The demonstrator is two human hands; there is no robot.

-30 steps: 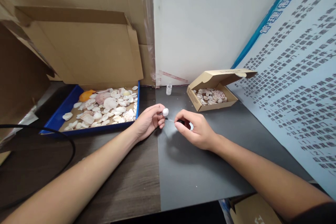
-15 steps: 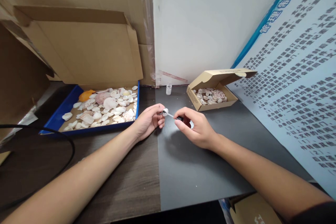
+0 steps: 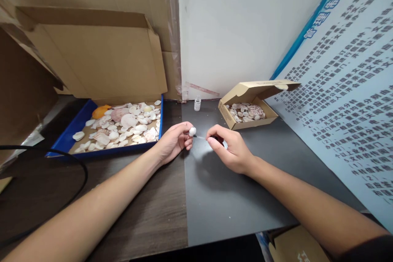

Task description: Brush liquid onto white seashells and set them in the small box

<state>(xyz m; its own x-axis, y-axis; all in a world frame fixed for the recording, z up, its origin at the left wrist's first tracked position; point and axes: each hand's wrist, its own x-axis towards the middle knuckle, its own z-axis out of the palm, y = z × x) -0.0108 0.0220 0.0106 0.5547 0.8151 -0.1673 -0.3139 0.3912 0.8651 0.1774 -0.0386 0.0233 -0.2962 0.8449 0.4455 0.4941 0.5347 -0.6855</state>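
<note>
My left hand [image 3: 179, 139] pinches a small white seashell [image 3: 192, 131] between thumb and forefinger, its other fingers curled below. Facing it, my right hand [image 3: 229, 147] is closed at the fingertips on a thin, pale applicator stick [image 3: 201, 137]. The stick points left, and a small dark part lies at its end just below the shell; whether it touches the shell I cannot tell. My right fingers hide the stick's other end. Behind both hands, a small clear vial [image 3: 197, 104] with a white label stands upright near the wall.
At the left, a blue-sided cardboard box [image 3: 104, 154] with its lid up holds many seashells and one orange shell. A smaller open carton [image 3: 256, 123] of shells stands at the back right. A black cable [image 3: 84, 172] loops over the left side of the dark table [image 3: 153, 217].
The black cap seen in my right fingers is out of sight now. The stick's tip has dropped from the shell's face to just below it, and the shell has turned slightly.
</note>
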